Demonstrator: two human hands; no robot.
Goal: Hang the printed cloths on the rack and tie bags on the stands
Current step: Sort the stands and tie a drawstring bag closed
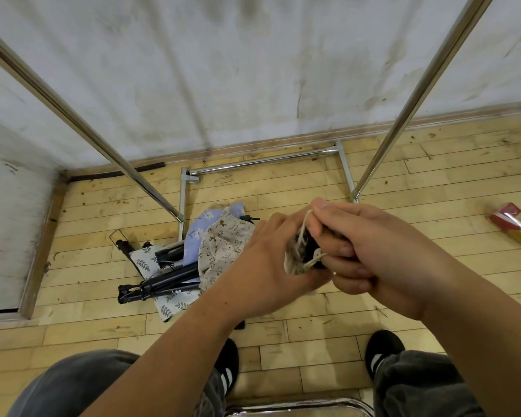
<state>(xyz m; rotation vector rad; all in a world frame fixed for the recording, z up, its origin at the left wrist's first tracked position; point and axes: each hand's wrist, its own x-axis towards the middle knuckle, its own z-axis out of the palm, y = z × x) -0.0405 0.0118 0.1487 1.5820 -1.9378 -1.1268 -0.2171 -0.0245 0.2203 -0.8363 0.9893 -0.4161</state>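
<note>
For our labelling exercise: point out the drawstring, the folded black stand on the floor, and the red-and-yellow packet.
drawstring (303,233): head view, strand between the hands.
folded black stand (163,281): head view, middle of its legs.
red-and-yellow packet (515,224): head view, centre of wrapper.

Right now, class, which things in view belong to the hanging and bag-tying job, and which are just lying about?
Belongs to the job:
- drawstring bag, held by both hands: left, right
- printed cloths heaped on the floor
- black folded stands
- metal rack

Just lying about:
- red and yellow packet
</note>
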